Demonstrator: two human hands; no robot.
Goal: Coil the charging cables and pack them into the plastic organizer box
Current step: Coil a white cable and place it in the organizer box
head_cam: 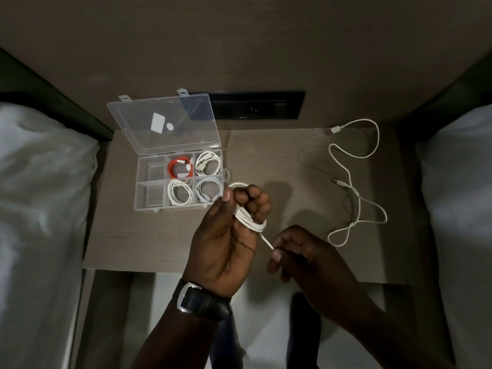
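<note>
My left hand [229,235] is closed around a white cable coil [250,221] wound over its fingers, above the table's front middle. My right hand [298,251] pinches the free end of that cable [267,242] just to the right. The clear plastic organizer box [141,193] stands open at the left of the table, lid [162,121] tilted back. A red coiled cable [178,167] and three white coiled cables [209,162] fill four compartments; the two left compartments hold nothing. Another white cable [354,182] lies loose and uncoiled on the right.
The small wooden table [119,235] sits between two beds with white bedding [40,195] on the left and right. A dark socket panel [255,105] is on the wall behind the box. A watch is on my left wrist [199,299].
</note>
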